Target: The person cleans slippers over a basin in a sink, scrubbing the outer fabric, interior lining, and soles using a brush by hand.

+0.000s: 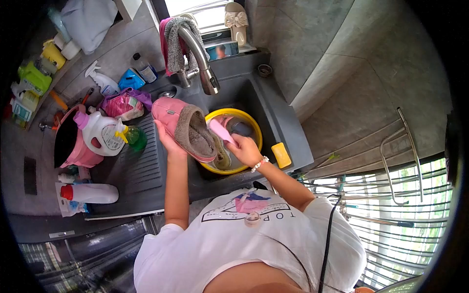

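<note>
My left hand (169,141) supports a pink slipper (171,113) with a grey-brown fleece lining, tilted over the sink. My right hand (248,150) is closed around a pink brush (223,133), held beside the slipper's open side; its bristles are hidden. Below both hands, a yellow basin (260,142) sits in the dark sink (267,113). Inside the basin lies another slipper or similar footwear (239,127), partly in water and partly covered by my hand and the brush. A yellow soap bar (281,155) rests on the sink's rim, right of my right hand.
A tall faucet (199,53) draped with cloths (174,41) arches over the sink. Left of it, the ribbed drainboard (141,163) carries a green spray bottle (136,138), a white detergent jug (103,134) and a red-capped bottle (93,193). A beige slipper (236,22) leans at the window.
</note>
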Available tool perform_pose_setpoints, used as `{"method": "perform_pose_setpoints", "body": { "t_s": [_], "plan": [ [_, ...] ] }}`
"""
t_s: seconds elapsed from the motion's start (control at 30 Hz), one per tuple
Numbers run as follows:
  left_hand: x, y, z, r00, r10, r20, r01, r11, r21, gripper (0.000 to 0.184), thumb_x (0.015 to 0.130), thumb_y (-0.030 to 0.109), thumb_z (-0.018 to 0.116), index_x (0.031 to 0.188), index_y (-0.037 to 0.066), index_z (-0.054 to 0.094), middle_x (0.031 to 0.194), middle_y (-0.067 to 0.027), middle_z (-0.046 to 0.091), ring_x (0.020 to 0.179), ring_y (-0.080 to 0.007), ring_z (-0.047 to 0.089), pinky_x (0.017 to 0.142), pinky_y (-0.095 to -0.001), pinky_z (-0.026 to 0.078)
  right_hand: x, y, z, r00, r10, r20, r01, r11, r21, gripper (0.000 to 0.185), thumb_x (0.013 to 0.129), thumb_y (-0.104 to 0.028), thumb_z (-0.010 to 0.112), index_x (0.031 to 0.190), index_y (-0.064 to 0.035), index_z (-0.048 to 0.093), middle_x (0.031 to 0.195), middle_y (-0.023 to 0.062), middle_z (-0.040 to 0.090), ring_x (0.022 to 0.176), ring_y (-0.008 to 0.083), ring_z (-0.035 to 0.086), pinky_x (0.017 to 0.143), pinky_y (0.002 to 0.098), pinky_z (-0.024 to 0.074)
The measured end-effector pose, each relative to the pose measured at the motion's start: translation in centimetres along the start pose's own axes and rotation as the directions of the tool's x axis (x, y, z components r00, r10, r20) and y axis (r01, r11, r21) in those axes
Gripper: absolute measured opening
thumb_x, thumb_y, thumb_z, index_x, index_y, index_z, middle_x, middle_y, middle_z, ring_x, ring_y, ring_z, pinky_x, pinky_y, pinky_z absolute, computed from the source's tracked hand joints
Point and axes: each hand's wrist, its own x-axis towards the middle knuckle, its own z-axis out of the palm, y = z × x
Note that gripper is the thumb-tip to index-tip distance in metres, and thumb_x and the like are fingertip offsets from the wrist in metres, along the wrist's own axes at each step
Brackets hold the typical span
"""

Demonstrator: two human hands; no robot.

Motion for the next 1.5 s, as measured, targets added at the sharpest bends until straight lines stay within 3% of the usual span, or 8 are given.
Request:
{"method": "perform_pose_setpoints", "body": {
  "t_s": [0.1, 0.27, 0.67, 0.87, 1.03, 1.23, 1.37, 1.5],
  "plan": [
    [0.8, -0.4, -2.1, 1.0, -0.017, -0.008, 0.017, 1.0, -0.024, 0.07, 0.089, 0.059, 0.039, 0.135, 0.007, 0.035, 0.129, -0.0151, 0.048, 0.117, -0.0325, 0.048, 0.098, -0.0467, 0.041, 0.0, 0.1, -0.1, 0.993, 0.121, 0.008, -0.121, 0.987, 0.105, 0.026, 0.089, -0.029, 0.053, 0.088, -0.0036, 0.06, 0.072, 0.0194, 0.06, 0.069, 0.0377, 0.059, 0.062, 0.0429, 0.0451],
    [0.9, -1.1, -3.8, 0.986, -0.141, -0.092, 0.139, 0.99, -0.035, 0.071, 0.09, 0.06, 0.031, 0.135, 0.005, 0.037, 0.133, -0.0169, 0.046, 0.12, -0.0344, 0.045, 0.101, -0.0481, 0.037, 0.3, 2.4, 0.6, 0.989, 0.144, -0.029, -0.118, 0.898, 0.425, 0.033, 0.095, -0.031, 0.046, 0.088, -0.0008, 0.059, 0.069, 0.0117, 0.06, 0.061, 0.0227, 0.057, 0.06, 0.0362, 0.0445],
    [0.4, -2.0, -3.1, 0.954, -0.243, -0.175, 0.229, 0.969, -0.096, 0.065, 0.09, 0.051, 0.028, 0.134, 0.004, 0.04, 0.135, -0.0176, 0.044, 0.125, -0.0354, 0.042, 0.105, -0.0482, 0.032, -0.3, 3.4, 0.3, 0.944, 0.305, 0.125, -0.317, 0.731, 0.604, 0.036, 0.097, -0.034, 0.044, 0.09, -0.0036, 0.061, 0.059, -0.0018, 0.047, 0.051, 0.0076, 0.043, 0.049, 0.025, 0.0362],
    [0.6, -2.5, -4.4, 0.956, -0.272, -0.114, 0.259, 0.959, -0.114, 0.067, 0.09, 0.053, 0.03, 0.136, 0.005, 0.039, 0.137, -0.0168, 0.043, 0.126, -0.035, 0.04, 0.106, -0.0484, 0.031, -0.5, 3.3, 0.4, 0.953, 0.29, 0.091, -0.295, 0.813, 0.502, 0.041, 0.097, -0.038, 0.043, 0.094, -0.0021, 0.062, 0.059, -0.0007, 0.047, 0.052, 0.008, 0.043, 0.05, 0.0254, 0.0362],
    [0.9, -2.8, -5.9, 0.913, -0.367, 0.176, 0.398, 0.895, -0.2, 0.07, 0.089, 0.056, 0.03, 0.137, 0.005, 0.037, 0.138, -0.0165, 0.042, 0.127, -0.0345, 0.039, 0.107, -0.0486, 0.03, -0.6, 3.3, 0.3, 0.952, 0.292, 0.093, -0.298, 0.814, 0.499, 0.041, 0.097, -0.038, 0.043, 0.094, -0.0015, 0.063, 0.058, -0.0002, 0.047, 0.052, 0.0086, 0.043, 0.051, 0.0257, 0.0367],
    [-0.1, -2.2, -3.6, 0.936, -0.352, 0.022, 0.35, 0.921, -0.168, 0.07, 0.09, 0.057, 0.03, 0.136, 0.005, 0.039, 0.138, -0.0164, 0.042, 0.126, -0.0338, 0.04, 0.106, -0.0468, 0.032, -0.7, 2.9, 0.0, 0.958, 0.276, 0.08, -0.28, 0.833, 0.478, 0.041, 0.097, -0.038, 0.043, 0.094, -0.0015, 0.063, 0.058, 0.0001, 0.047, 0.053, 0.0087, 0.044, 0.051, 0.0258, 0.0371],
    [0.5, -2.6, -5.2, 0.926, -0.364, 0.1, 0.374, 0.918, -0.128, 0.069, 0.091, 0.056, 0.03, 0.136, 0.005, 0.039, 0.138, -0.0167, 0.042, 0.126, -0.0335, 0.041, 0.106, -0.0458, 0.033, -0.7, 2.9, 0.1, 0.953, 0.286, 0.099, -0.297, 0.815, 0.497, 0.041, 0.097, -0.038, 0.043, 0.095, -0.0015, 0.063, 0.059, 0.0003, 0.048, 0.054, 0.009, 0.045, 0.052, 0.0262, 0.0379],
    [0.5, -3.0, -4.8, 0.889, -0.348, 0.299, 0.407, 0.899, -0.164, 0.078, 0.085, 0.062, 0.041, 0.143, 0.011, 0.028, 0.147, -0.0193, 0.026, 0.124, -0.0388, 0.041, 0.095, -0.0585, 0.038, -0.6, 3.7, 0.6, 0.969, 0.239, 0.064, -0.239, 0.837, 0.492, 0.041, 0.097, -0.038, 0.043, 0.094, -0.0019, 0.063, 0.059, 0.0001, 0.048, 0.053, 0.0087, 0.045, 0.052, 0.0259, 0.038]
  ]
}}
